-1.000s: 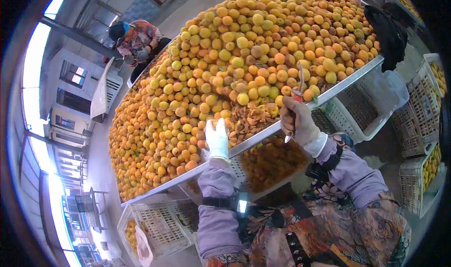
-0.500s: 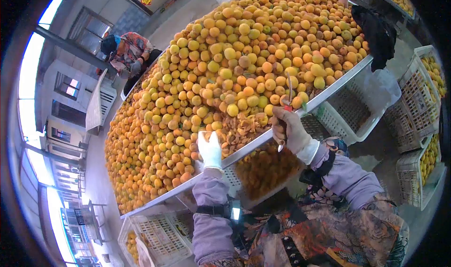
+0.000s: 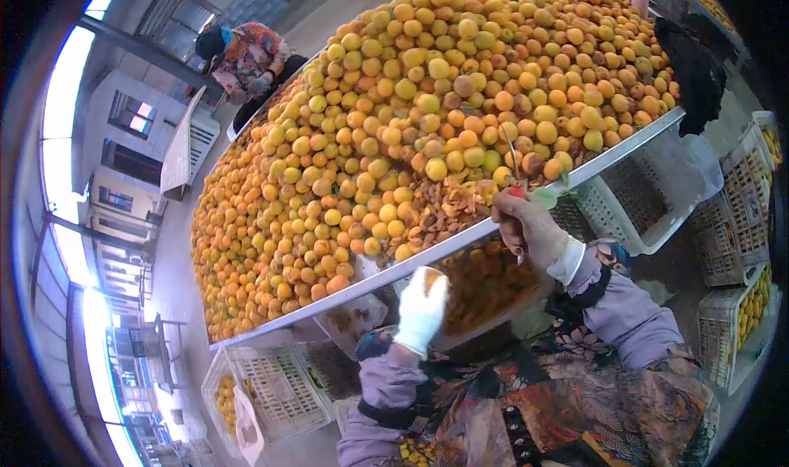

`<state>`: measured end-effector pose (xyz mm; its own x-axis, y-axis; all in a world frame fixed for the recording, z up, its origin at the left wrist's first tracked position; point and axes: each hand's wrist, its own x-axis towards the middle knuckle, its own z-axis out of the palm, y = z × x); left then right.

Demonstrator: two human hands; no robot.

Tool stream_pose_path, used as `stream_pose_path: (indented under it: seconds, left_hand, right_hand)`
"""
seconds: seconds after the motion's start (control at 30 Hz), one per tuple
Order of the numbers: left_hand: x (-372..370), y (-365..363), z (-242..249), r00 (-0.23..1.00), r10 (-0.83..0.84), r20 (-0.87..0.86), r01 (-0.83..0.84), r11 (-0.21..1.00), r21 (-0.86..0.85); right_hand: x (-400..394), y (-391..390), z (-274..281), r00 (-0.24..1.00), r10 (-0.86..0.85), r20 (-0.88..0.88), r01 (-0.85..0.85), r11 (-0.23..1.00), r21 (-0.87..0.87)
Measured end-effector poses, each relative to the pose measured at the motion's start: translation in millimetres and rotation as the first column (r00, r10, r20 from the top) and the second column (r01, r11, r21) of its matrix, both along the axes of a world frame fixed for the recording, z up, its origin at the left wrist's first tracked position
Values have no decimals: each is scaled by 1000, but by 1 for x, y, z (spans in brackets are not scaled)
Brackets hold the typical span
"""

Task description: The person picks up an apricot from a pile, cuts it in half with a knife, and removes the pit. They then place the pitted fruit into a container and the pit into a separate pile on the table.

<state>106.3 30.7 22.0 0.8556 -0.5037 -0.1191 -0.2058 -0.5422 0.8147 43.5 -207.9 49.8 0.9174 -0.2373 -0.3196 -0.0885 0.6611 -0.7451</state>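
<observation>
A heap of apricots (image 3: 411,114) lies on a long table (image 3: 460,239) that runs from near left to far right. Near its front edge sits a patch of what may be cut pieces (image 3: 444,204). The right hand (image 3: 530,225) is at that edge, right of the patch; the left hand (image 3: 422,307) is below the edge, over a crate (image 3: 485,282) under the table. More crates (image 3: 271,385) stand near left and right (image 3: 731,220). Another person (image 3: 246,56) is at the far left side.

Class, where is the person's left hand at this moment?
In the head view, the left hand is low centre, below the table edge, over the crate of cut fruit.
</observation>
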Motion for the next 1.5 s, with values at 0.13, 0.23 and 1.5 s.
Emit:
stream_pose_path:
  seconds: [0.13,0.23,1.5]
  left_hand:
    - [-14,3,-16,990,-66,128,45,986,162]
    - [-19,2,19,955,-153,254,55,933,356]
    - [-30,16,31,875,-303,-377,-212,461,-862]
  right_hand:
    - [1,8,4,996,34,-82,-51,975,-216]
    - [2,10,3,992,84,-95,-110,944,-310]
    - [-61,94,23,823,560,-96,-561,772,-299]
